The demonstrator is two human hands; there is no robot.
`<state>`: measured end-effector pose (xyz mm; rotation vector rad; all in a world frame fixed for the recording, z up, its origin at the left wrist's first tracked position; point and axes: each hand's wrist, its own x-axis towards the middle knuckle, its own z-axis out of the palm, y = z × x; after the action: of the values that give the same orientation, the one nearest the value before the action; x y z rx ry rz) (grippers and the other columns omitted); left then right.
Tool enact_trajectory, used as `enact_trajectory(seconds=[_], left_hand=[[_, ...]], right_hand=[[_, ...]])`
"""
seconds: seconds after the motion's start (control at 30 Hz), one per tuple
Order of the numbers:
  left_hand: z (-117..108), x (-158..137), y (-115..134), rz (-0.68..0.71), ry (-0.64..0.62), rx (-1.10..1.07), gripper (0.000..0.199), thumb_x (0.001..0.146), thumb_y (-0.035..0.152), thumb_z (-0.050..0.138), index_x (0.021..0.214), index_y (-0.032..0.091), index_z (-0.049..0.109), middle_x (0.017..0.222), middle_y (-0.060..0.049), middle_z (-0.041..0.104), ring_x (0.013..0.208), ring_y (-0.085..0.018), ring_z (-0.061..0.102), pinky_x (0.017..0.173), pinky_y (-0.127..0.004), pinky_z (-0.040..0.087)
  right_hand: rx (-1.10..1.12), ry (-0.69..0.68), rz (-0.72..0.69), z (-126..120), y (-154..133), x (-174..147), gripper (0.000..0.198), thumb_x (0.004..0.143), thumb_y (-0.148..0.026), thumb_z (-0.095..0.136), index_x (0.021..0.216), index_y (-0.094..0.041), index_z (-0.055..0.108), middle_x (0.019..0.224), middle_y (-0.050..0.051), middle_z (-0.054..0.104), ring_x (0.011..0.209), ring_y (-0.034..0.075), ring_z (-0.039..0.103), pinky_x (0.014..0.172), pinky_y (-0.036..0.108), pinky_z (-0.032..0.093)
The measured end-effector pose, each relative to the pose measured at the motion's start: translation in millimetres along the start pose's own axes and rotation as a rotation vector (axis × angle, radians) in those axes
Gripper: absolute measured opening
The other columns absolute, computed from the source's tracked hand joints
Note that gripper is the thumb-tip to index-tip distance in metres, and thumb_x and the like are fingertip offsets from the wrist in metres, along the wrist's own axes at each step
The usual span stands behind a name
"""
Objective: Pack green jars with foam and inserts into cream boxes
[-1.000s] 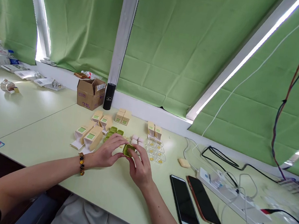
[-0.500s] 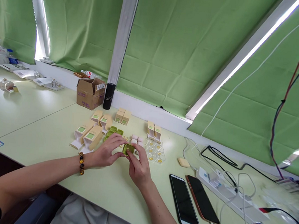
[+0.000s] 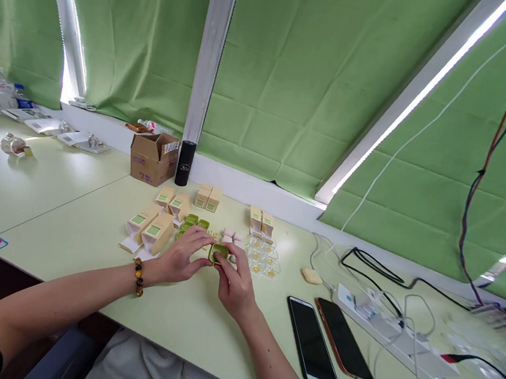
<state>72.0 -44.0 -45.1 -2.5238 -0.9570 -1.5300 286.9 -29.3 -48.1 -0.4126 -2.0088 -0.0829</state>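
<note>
item: small green box (image 3: pixel 218 252), squarish with rounded corners, glossy, open top facing the camera
location: held just above the pale green table (image 3: pixel 72 225), in front of the tan cartons (image 3: pixel 157 232)
left hand (image 3: pixel 181 260): fingertips pinch the box's left edge
right hand (image 3: pixel 236 281): thumb and fingers pinch its right side
nearby: clear blister cups (image 3: pixel 263 257), two black phones (image 3: pixel 327 342)
delta: box and hands barely shifted since 0.5 s ago, same grip

No legible text on the small boxes (image 3: pixel 154 231) or carton (image 3: pixel 153 158)
</note>
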Motion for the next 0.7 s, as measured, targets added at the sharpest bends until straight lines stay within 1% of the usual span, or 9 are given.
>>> enact_trajectory(seconds=[0.1, 0.2, 0.3, 0.37, 0.43, 0.5, 0.57, 0.63, 0.7], left_hand=[[0.3, -0.4, -0.7, -0.005, -0.001, -0.010, 0.047, 0.098, 0.025, 0.067, 0.144, 0.021, 0.056, 0.122, -0.014, 0.070, 0.118, -0.030, 0.058, 0.103, -0.053, 0.054], [0.4, 0.0, -1.2, -0.031, 0.001, -0.038, 0.044, 0.098, 0.027, 0.068, 0.140, 0.020, 0.058, 0.121, -0.014, 0.069, 0.119, -0.030, 0.057, 0.102, -0.052, 0.054], [0.4, 0.9, -1.4, -0.111, 0.009, -0.064, 0.033, 0.100, 0.033, 0.066, 0.130, 0.019, 0.063, 0.117, -0.014, 0.068, 0.118, -0.029, 0.058, 0.100, -0.049, 0.056], [0.3, 2.1, -1.2, -0.178, 0.007, -0.084, 0.026, 0.102, 0.038, 0.062, 0.119, 0.019, 0.067, 0.111, -0.012, 0.068, 0.113, -0.027, 0.059, 0.096, -0.045, 0.056], [0.1, 3.6, -0.5, -0.240, -0.015, -0.102, 0.026, 0.105, 0.042, 0.056, 0.106, 0.019, 0.068, 0.103, -0.010, 0.067, 0.104, -0.024, 0.060, 0.090, -0.040, 0.056], [-0.2, 5.1, 0.8, -0.282, -0.053, -0.118, 0.035, 0.107, 0.044, 0.049, 0.092, 0.019, 0.067, 0.093, -0.008, 0.065, 0.094, -0.022, 0.059, 0.084, -0.036, 0.055], [-0.4, 5.9, 2.2, -0.303, -0.092, -0.140, 0.045, 0.109, 0.045, 0.041, 0.080, 0.018, 0.064, 0.084, -0.006, 0.062, 0.087, -0.021, 0.057, 0.079, -0.034, 0.052], [-0.7, 6.0, 3.5, -0.321, -0.122, -0.181, 0.052, 0.111, 0.045, 0.035, 0.074, 0.018, 0.062, 0.080, -0.006, 0.060, 0.084, -0.020, 0.056, 0.077, -0.033, 0.051], [-1.1, 5.9, 4.9, -0.356, -0.155, -0.234, 0.056, 0.112, 0.043, 0.030, 0.075, 0.018, 0.063, 0.082, -0.006, 0.061, 0.085, -0.019, 0.058, 0.080, -0.033, 0.051]], right_hand=[[-0.006, 0.009, -0.002, -0.9, 0.4, 0.3, 0.046, 0.098, -0.006, 0.058, 0.140, -0.024, 0.062, 0.135, 0.019, 0.062, 0.127, 0.031, 0.064, 0.098, 0.053, 0.063], [-0.008, 0.025, 0.025, -2.6, -0.4, 1.0, 0.055, 0.098, -0.011, 0.061, 0.152, -0.022, 0.051, 0.140, 0.020, 0.062, 0.133, 0.032, 0.062, 0.105, 0.054, 0.061], [-0.002, 0.013, 0.055, -3.0, -1.6, 1.1, 0.066, 0.098, -0.013, 0.062, 0.160, -0.021, 0.039, 0.150, 0.021, 0.056, 0.143, 0.034, 0.055, 0.110, 0.058, 0.058], [0.008, -0.007, 0.059, -1.3, -1.6, -0.3, 0.067, 0.099, -0.013, 0.060, 0.161, -0.022, 0.036, 0.152, 0.021, 0.054, 0.145, 0.034, 0.052, 0.110, 0.059, 0.057], [0.019, -0.022, 0.065, 1.8, -0.6, -3.2, 0.065, 0.099, -0.011, 0.058, 0.160, -0.022, 0.038, 0.149, 0.020, 0.056, 0.143, 0.033, 0.054, 0.110, 0.057, 0.057], [0.035, -0.032, 0.090, 5.3, 0.8, -6.5, 0.061, 0.099, -0.010, 0.056, 0.158, -0.022, 0.042, 0.145, 0.020, 0.057, 0.138, 0.031, 0.057, 0.108, 0.052, 0.060], [0.064, -0.036, 0.123, 7.8, 1.7, -8.9, 0.058, 0.099, -0.008, 0.054, 0.155, -0.022, 0.046, 0.141, 0.019, 0.058, 0.133, 0.030, 0.060, 0.101, 0.047, 0.063], [0.117, -0.044, 0.166, 8.5, 1.3, -9.3, 0.055, 0.098, -0.010, 0.055, 0.152, -0.023, 0.050, 0.139, 0.019, 0.058, 0.126, 0.029, 0.063, 0.093, 0.043, 0.065], [0.187, -0.055, 0.233, 7.8, -0.3, -7.8, 0.051, 0.097, -0.014, 0.060, 0.147, -0.024, 0.054, 0.137, 0.018, 0.059, 0.121, 0.028, 0.065, 0.088, 0.041, 0.064]])
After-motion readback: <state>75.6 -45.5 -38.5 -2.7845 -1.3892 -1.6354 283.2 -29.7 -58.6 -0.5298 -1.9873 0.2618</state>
